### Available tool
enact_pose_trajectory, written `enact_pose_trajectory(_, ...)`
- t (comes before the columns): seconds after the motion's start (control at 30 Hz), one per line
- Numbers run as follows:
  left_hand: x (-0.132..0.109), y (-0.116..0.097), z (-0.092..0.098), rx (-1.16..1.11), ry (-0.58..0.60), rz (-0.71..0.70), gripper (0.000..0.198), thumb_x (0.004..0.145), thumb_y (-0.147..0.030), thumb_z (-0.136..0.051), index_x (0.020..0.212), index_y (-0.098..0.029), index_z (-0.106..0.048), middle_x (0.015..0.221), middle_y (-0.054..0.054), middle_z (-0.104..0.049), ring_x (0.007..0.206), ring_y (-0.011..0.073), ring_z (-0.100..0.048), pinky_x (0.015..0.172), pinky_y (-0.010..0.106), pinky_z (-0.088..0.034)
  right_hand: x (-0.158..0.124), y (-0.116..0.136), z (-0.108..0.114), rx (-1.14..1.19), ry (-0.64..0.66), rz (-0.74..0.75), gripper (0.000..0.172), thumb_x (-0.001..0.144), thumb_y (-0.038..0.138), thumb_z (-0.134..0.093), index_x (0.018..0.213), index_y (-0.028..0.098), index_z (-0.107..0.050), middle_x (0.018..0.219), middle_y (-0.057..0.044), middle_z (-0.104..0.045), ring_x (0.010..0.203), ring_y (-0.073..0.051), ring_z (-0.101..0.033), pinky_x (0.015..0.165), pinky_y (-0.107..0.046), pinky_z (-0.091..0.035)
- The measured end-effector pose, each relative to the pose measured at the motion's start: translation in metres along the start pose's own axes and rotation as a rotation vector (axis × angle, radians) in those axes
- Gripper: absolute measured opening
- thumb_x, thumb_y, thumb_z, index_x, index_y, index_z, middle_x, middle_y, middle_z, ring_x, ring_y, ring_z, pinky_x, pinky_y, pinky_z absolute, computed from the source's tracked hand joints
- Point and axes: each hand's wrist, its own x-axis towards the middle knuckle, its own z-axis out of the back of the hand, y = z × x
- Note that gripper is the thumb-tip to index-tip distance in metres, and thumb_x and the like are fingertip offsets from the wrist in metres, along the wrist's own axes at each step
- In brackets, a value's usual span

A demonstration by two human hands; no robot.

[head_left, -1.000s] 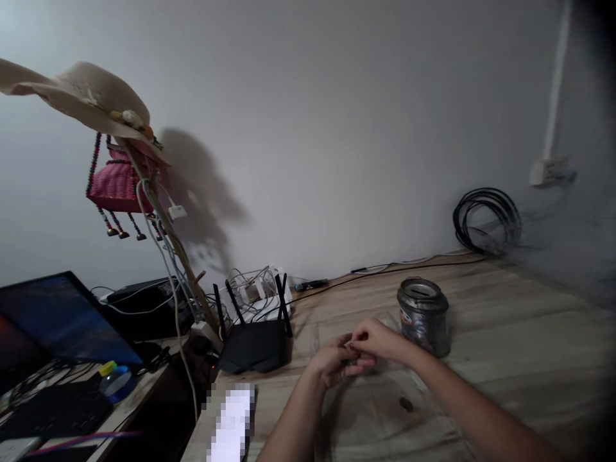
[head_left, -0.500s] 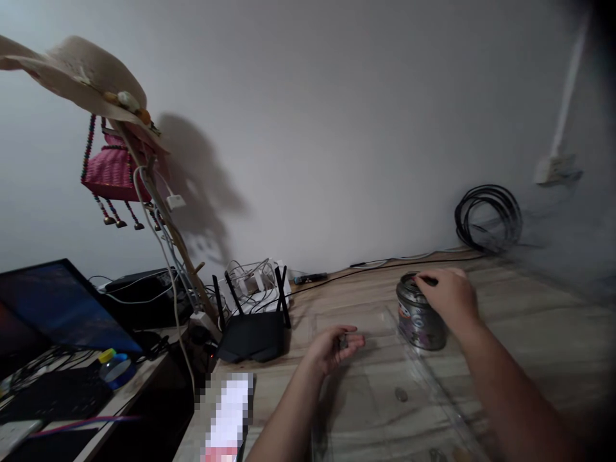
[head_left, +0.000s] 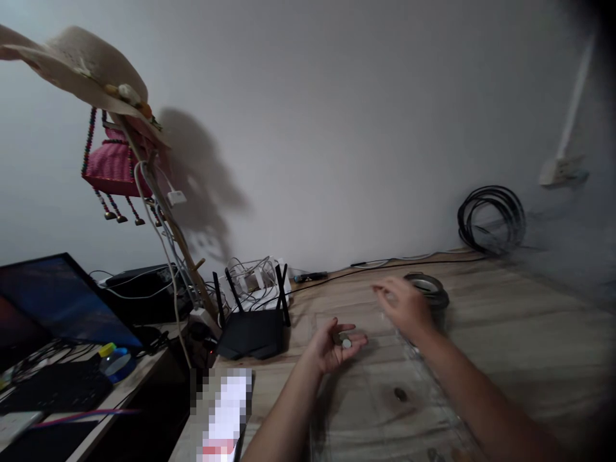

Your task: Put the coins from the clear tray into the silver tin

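Note:
My left hand [head_left: 337,348] is held palm up with fingers loosely spread, and a few coins [head_left: 346,344] lie in it. To the right, my right hand [head_left: 407,311] hangs in the air in front of a round metal tin [head_left: 439,297], off its lid. Its fingers look apart, slightly blurred, with nothing visible in them. A slot shows in the tin's lid; my right hand and forearm hide much of its body. One coin [head_left: 400,394] lies on the table below, and a few more coins [head_left: 436,455] sit at the bottom edge.
A clear plastic sheet [head_left: 366,417] covers part of the wooden table. Left stand a black router [head_left: 253,333] and a phone [head_left: 224,410] with a blurred screen. A monitor [head_left: 72,308] is further left. Coiled black cable [head_left: 491,218] leans at the wall.
My right hand has moved left off the tin's lid, toward my left hand, uncovering the slot. The left hand has opened slightly, showing its coins more clearly.

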Motion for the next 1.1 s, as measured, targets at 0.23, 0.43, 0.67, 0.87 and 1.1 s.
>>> enact_pose_trajectory(0.23,0.006,0.002,0.007,-0.003,0.028,0.022,0.047,0.083,-0.046,-0.033,0.083,-0.006,-0.057,0.063,0.008,-0.061,0.053,0.0145,-0.058,0.064,0.029,-0.044,-0.031,0.02,-0.061,0.298,0.807,0.117,0.021,0.071,0.028,-0.052,0.081,0.02,-0.068,0.075,-0.002,-0.065,0.068,-0.014,-0.055,0.06,-0.022,-0.037)
enact_pose_trajectory(0.43,0.008,0.002,0.01,-0.049,-0.004,0.035,0.035,0.083,-0.031,-0.037,0.091,-0.004,-0.056,0.067,0.011,-0.063,0.065,0.0172,-0.062,0.07,0.028,-0.045,-0.021,0.02,-0.045,0.071,0.601,0.141,0.021,0.075,0.029,-0.047,0.071,0.021,-0.067,0.074,-0.003,-0.063,0.069,-0.013,-0.054,0.06,-0.023,-0.035)
enact_pose_trajectory(0.67,0.002,-0.003,0.004,-0.07,-0.131,-0.081,0.035,0.078,-0.02,-0.038,0.106,0.0,-0.048,0.079,0.018,-0.063,0.071,0.0185,-0.063,0.064,0.024,-0.047,0.008,-0.023,0.016,-0.256,-0.131,-0.105,0.023,0.077,0.035,-0.046,0.078,0.021,-0.064,0.076,-0.005,-0.063,0.075,-0.018,-0.053,0.062,-0.027,-0.035)
enact_pose_trajectory(0.87,-0.001,-0.002,0.0,-0.027,-0.117,-0.074,0.033,0.076,-0.019,-0.041,0.103,-0.001,-0.049,0.079,0.016,-0.064,0.069,0.0175,-0.063,0.064,0.022,-0.047,0.015,-0.079,0.039,-0.28,-0.031,-0.431,0.02,0.063,0.041,-0.058,0.066,0.024,-0.067,0.067,-0.005,-0.062,0.063,-0.019,-0.052,0.048,-0.027,-0.03)
enact_pose_trajectory(1.1,0.001,-0.002,0.004,-0.059,-0.071,-0.07,0.034,0.079,-0.027,-0.039,0.1,-0.002,-0.05,0.083,0.018,-0.063,0.077,0.0205,-0.063,0.068,0.025,-0.046,0.013,-0.057,0.029,-0.145,-0.307,-0.133,0.021,0.073,0.031,-0.05,0.078,0.019,-0.065,0.081,-0.006,-0.065,0.081,-0.02,-0.055,0.074,-0.032,-0.04)
